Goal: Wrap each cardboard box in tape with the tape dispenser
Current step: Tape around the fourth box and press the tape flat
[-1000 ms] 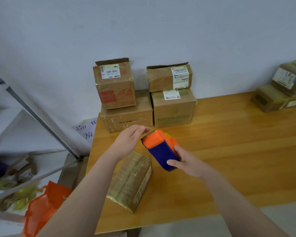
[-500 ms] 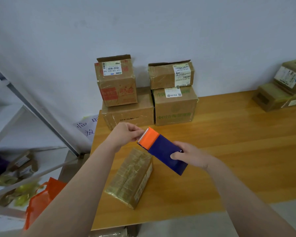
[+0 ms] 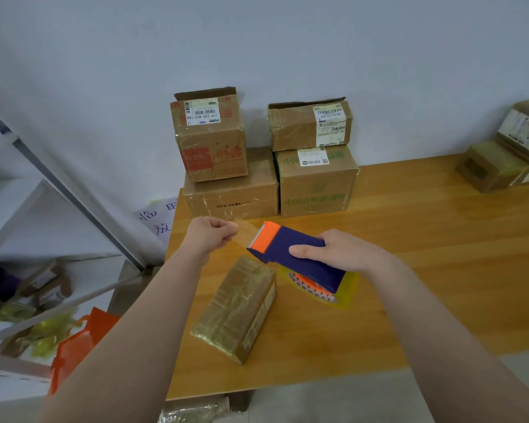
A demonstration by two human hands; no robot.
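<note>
While beyond the dispenser [image 3: 306, 270], stacked boxes [image 3: 315, 190].

wooden table [image 3: 425, 270] | taped box [image 3: 235, 309] lying front-left | stacked boxes [image 3: 315, 190] at back wall | more boxes [image 3: 486, 169] far right

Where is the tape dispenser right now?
In the head view, centre frame, the tape dispenser is held in the right hand above the table, just right of the taped box; the left hand pinches its tape strip.
</note>
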